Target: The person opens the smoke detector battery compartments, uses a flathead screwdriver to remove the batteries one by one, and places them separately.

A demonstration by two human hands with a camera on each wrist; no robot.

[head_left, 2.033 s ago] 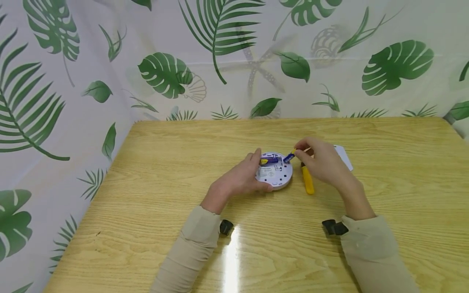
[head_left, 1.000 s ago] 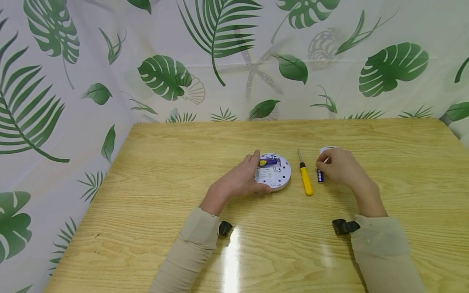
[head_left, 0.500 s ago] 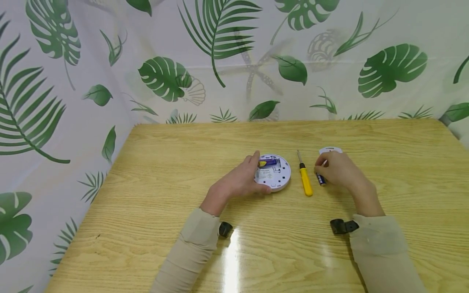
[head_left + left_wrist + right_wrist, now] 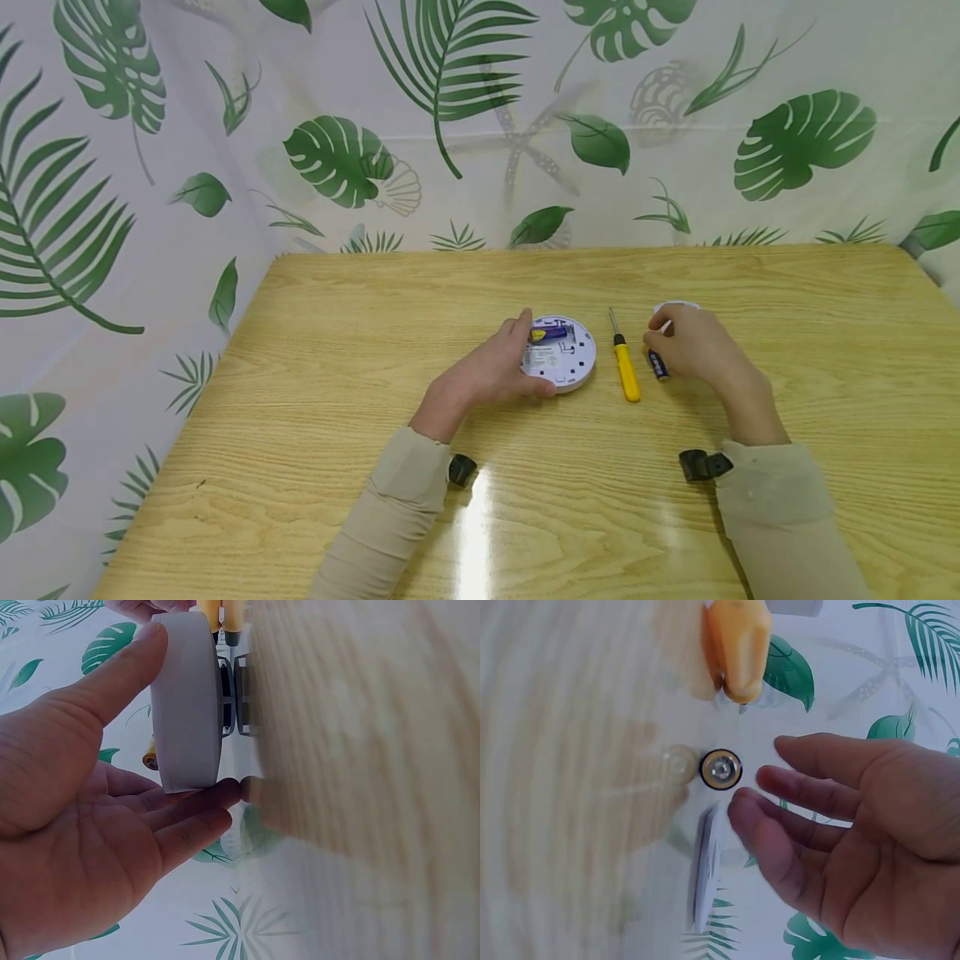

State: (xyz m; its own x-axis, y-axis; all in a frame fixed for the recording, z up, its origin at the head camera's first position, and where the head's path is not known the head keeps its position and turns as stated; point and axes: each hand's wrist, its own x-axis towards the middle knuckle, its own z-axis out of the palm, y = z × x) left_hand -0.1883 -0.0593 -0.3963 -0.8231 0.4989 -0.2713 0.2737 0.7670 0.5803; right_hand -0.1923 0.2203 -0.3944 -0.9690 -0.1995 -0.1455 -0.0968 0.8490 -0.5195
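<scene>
My left hand grips the rim of a round white smoke detector, thumb on the near side and fingers at the far side. Its back faces up, with one purple-and-yellow battery in the compartment. In the left wrist view, the vented face of the detector is toward the table. Right of the screwdriver, a second battery lies on the table. My right hand is over its far end; in the right wrist view the loosely bent fingers stand just beside the battery, not around it.
A screwdriver with a yellow handle lies between the detector and the loose battery, tip pointing away. Behind my right hand is a white cover, partly hidden. A leaf-patterned cloth rises at the table's back edge.
My right hand has taken one battery out of the detector, moved it right past the screwdriver and let it go on the table, where it has turned slightly. My left hand keeps its hold.
</scene>
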